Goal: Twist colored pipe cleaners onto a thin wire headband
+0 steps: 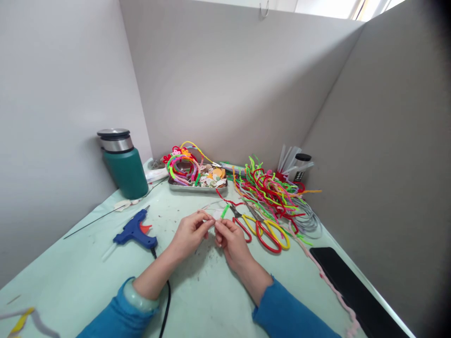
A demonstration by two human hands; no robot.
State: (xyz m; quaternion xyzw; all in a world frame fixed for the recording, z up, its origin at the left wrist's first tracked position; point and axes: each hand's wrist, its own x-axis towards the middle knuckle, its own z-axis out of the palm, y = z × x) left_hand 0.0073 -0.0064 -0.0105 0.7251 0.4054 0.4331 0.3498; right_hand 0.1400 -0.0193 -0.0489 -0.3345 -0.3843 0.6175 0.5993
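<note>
Because its lower end meets the fingertips of the right hand (230, 239), the short, bright green, fuzzy-looking strip (225, 211) lies nearer that hand than the left hand (192, 230). Its long axis slants up and to the right, leading away from the wearer, so the free end points past the right fingertips towards the smaller pair of metal scissors with red and yellow handles (243, 226). That slant, with the right hand at the near end, seems the relation that matters most. The right hand appears to pinch the strip between thumb and forefinger. The left hand's thumb and forefinger are pressed together, almost touching the right fingertips; whatever sits between them is too small to make out. Both hands hang above the pale green tabletop (211, 295), the strip's far end unsupported by either.
</note>
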